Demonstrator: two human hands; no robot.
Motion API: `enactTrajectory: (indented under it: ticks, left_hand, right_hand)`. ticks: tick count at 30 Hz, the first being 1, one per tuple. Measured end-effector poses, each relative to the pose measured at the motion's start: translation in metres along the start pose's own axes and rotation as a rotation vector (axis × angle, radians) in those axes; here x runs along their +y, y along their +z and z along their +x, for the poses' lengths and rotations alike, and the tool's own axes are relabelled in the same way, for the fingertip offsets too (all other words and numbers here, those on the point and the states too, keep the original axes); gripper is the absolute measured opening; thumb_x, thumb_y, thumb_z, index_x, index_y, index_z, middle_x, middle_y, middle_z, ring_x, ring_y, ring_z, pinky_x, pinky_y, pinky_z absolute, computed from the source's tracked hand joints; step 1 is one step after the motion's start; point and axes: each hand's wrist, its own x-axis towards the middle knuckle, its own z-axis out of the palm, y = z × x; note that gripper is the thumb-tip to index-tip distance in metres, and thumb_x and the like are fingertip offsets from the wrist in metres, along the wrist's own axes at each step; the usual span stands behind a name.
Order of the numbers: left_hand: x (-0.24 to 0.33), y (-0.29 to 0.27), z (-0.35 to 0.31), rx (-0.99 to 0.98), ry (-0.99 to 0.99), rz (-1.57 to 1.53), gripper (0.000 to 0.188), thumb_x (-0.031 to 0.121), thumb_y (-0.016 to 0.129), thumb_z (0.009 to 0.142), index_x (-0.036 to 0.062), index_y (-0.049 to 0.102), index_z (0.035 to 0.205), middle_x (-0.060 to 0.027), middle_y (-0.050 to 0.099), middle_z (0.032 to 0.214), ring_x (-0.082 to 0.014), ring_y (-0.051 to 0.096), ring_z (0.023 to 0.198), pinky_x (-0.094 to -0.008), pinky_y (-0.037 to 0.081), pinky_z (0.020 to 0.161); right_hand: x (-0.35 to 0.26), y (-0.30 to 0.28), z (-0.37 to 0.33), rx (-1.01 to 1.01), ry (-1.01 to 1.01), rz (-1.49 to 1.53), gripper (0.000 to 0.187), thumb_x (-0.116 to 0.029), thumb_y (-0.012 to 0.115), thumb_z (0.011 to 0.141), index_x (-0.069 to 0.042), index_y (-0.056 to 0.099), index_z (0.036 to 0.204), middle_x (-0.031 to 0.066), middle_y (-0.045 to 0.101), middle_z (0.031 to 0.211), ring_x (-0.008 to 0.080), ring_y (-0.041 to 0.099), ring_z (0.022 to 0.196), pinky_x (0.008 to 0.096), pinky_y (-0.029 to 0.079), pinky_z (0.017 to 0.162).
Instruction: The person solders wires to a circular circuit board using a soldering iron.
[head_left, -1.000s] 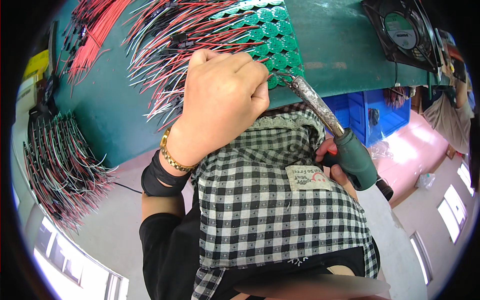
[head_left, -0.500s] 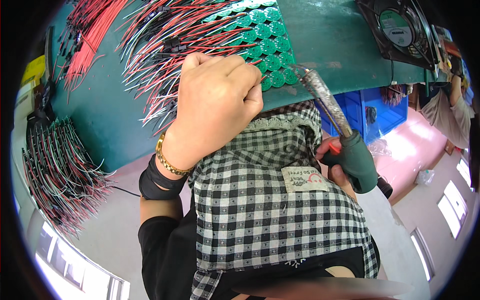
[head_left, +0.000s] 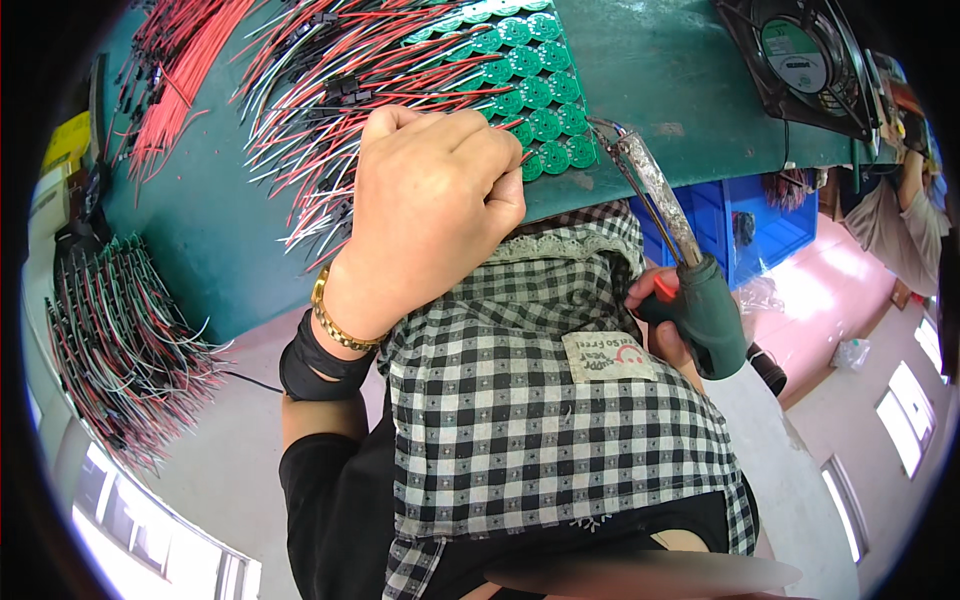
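My left hand (head_left: 435,205) is closed at the near edge of a panel of round green circuit boards (head_left: 545,90). Its fingertips are mostly hidden; a red wire (head_left: 527,157) pokes out beside them. Red, white and black wires (head_left: 320,130) with black connectors fan out left of the panel, and the hand covers some of them. Wrapped round the dark green handle of a soldering gun (head_left: 712,325) is my right hand (head_left: 672,335), a finger by the red trigger. The gun's metal tip points up and left, close to the panel's right edge but apart from it.
A bundle of red wires (head_left: 190,90) lies at the far left of the green table (head_left: 225,250). Another wire bunch (head_left: 130,350) hangs at the left. A black fan (head_left: 795,65) stands at the far right, above a blue bin (head_left: 775,235). Another person's arm (head_left: 912,170) shows beyond.
The soldering gun in my right hand has shifted slightly left and up, its tip nearer the circuit boards. My left hand stays in place.
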Motion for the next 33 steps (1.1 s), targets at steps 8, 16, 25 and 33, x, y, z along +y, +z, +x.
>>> enactTrajectory:
  ticks: [8,16,25,33]
  left_hand:
    - [0.003,-0.004,0.000,0.007,-0.003,-0.009,0.016,0.003,0.070,0.064,0.0107,0.058,0.071,0.0023,0.054,0.063,-0.0160,0.053,0.060,-0.0321,0.037,0.068]
    - [-0.010,-0.041,0.025,-0.089,0.063,0.152,0.046,0.035,0.075,0.070,0.0089,0.061,0.105,-0.0095,0.056,0.115,-0.0300,0.050,0.108,-0.0409,0.038,0.090]
    - [-0.043,-0.034,0.030,-0.226,-0.027,0.383,0.082,0.061,0.061,0.076,0.0118,0.039,0.138,-0.0222,0.028,0.145,-0.0393,0.028,0.133,-0.0609,0.026,0.101]
    - [-0.022,-0.043,0.015,-0.313,-0.179,0.197,0.078,0.044,0.070,0.072,0.0133,0.041,0.138,-0.0274,0.023,0.146,-0.0425,0.029,0.129,-0.0515,0.028,0.101]
  right_hand:
    - [0.021,0.002,-0.003,0.230,-0.044,0.045,0.051,-0.035,0.064,0.085,0.000,0.050,0.119,0.0134,0.058,0.094,0.0193,0.057,0.082,0.0328,0.048,0.073]
    - [0.041,0.001,0.003,0.309,-0.209,0.191,0.050,-0.030,0.064,0.085,-0.004,0.043,0.122,0.0180,0.055,0.093,0.0231,0.057,0.077,0.0336,0.049,0.070]
    - [0.020,0.005,0.033,0.256,-0.234,0.183,0.054,-0.034,0.064,0.084,-0.001,0.043,0.121,0.0192,0.056,0.090,0.0234,0.057,0.072,0.0342,0.048,0.067]
    - [-0.023,0.007,0.087,0.268,-0.186,0.372,0.055,-0.041,0.064,0.084,-0.004,0.042,0.117,0.0157,0.056,0.086,0.0221,0.057,0.069,0.0352,0.046,0.067]
